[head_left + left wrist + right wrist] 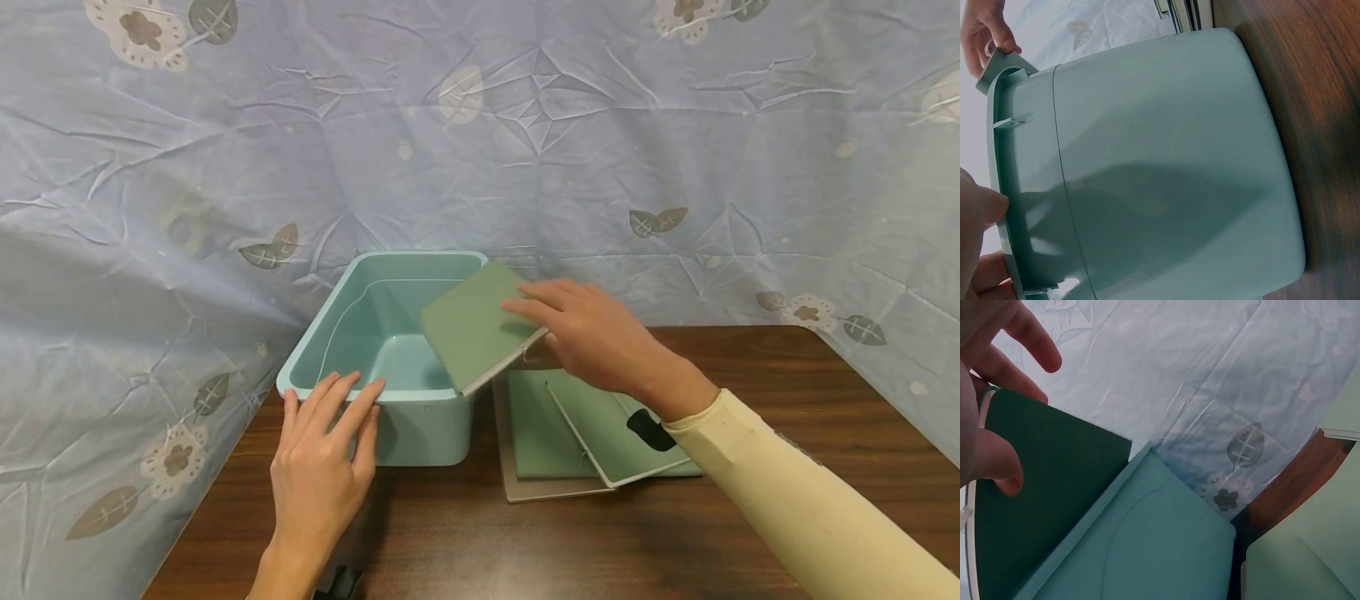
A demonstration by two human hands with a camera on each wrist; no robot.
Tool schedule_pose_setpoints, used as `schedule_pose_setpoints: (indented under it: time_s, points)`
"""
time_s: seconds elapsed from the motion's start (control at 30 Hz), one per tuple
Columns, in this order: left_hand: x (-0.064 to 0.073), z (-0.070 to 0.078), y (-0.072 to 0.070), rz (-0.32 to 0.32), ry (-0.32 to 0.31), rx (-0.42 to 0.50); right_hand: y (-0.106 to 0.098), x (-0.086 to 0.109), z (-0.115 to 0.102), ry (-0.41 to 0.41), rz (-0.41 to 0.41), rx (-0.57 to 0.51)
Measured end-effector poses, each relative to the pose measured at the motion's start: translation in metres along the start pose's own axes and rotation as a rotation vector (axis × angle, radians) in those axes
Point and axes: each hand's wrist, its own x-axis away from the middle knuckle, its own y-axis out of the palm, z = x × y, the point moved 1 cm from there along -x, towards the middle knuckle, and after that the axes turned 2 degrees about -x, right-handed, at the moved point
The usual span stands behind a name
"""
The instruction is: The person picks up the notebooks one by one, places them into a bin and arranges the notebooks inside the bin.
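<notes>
Counting one left hand (322,462), one right hand (592,337), one bin (423,429), at least four books
Numbering one held book (476,329) and at least three piled books (592,429), overlapping too much for a surer total; also counting one table (600,550), one sleeve (810,492) and two black pieces (650,429).

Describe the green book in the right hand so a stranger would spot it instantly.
A teal bin stands on the brown table. By its right rim, the right hand holds a tilted green book. Unlike the green books piled right of the bin, this one is hand-held.
</notes>
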Motion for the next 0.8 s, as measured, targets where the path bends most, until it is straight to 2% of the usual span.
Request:
schedule_pose_setpoints:
  time_s: [0.23, 0.53, 0.8]
  points:
    - [-0.0010, 0.0012, 0.0006, 0.041, -0.001, 0.028, -0.0019, -0.0035, 0.0016, 0.014, 0.054, -0.025]
    - [0.0002, 0.0007, 0.0003, 0.002, -0.004, 0.008, -0.0038, -0.0016, 0.0005, 0.041, 0.015, -0.051]
    - [0.0005, 0.0009, 0.0004, -0.001, -0.004, 0.004, -0.0038, 0.0025, 0.0026, 0.061, -0.002, -0.062]
